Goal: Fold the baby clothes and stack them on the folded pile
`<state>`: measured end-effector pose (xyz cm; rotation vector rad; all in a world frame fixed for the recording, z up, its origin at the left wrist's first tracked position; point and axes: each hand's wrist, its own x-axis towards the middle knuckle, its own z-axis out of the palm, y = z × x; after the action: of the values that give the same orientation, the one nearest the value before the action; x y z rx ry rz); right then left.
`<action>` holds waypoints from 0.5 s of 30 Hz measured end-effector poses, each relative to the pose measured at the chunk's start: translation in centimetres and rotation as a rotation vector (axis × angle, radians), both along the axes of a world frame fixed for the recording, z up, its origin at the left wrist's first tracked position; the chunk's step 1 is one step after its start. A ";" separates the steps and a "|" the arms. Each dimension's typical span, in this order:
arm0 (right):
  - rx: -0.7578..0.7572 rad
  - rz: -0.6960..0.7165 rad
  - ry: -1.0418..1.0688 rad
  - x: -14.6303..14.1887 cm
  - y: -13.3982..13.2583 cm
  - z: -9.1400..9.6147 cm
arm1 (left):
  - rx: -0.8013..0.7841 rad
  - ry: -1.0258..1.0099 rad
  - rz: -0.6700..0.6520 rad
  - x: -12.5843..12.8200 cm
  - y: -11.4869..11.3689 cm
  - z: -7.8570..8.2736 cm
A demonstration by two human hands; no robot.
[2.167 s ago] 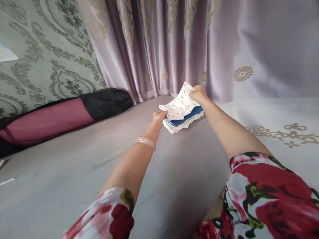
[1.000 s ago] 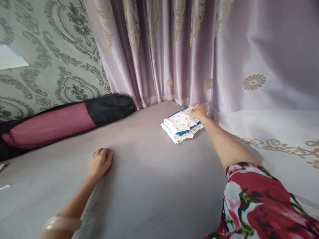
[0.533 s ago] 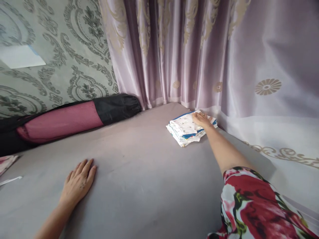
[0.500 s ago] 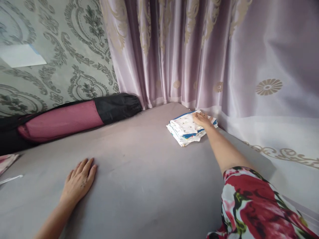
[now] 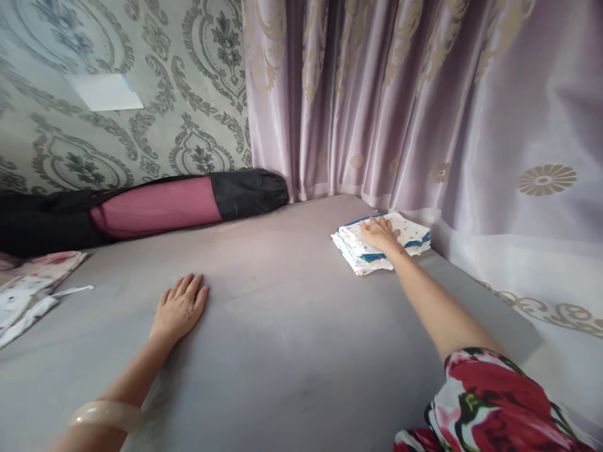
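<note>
A small stack of folded cloths (image 5: pixel 409 236), white with tiny prints and blue layers between, lies on the grey bed sheet (image 5: pixel 292 326) near the curtain. My right hand (image 5: pixel 380 235) rests flat on top of the stack, fingers stretched out. My left hand (image 5: pixel 179 307) lies palm down on the bare sheet at the left, fingers spread, holding nothing. A pale bangle (image 5: pixel 104 415) sits on my left forearm.
A pink roll in a black mesh bag (image 5: pixel 155 204) lies along the patterned wall. Lilac curtains (image 5: pixel 405 100) hang behind and drape down the right side. Loose printed cloths (image 5: pixel 28 289) lie at the left edge.
Both hands had held the top cloth over the stack. My left hand then let go and came down flat on the sheet; my right hand laid the cloth and now presses on the stack.
</note>
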<state>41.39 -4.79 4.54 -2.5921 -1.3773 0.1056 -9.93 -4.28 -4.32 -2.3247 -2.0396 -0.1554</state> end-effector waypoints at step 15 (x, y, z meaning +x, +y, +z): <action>0.180 0.073 -0.108 0.2 0.3 -3.8 | -0.051 -0.146 -0.004 1.4 -0.6 1.9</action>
<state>41.55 -4.45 0.78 -2.4325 -1.4455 -0.1430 -8.55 -4.85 -2.42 -2.4147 -2.1287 -0.2848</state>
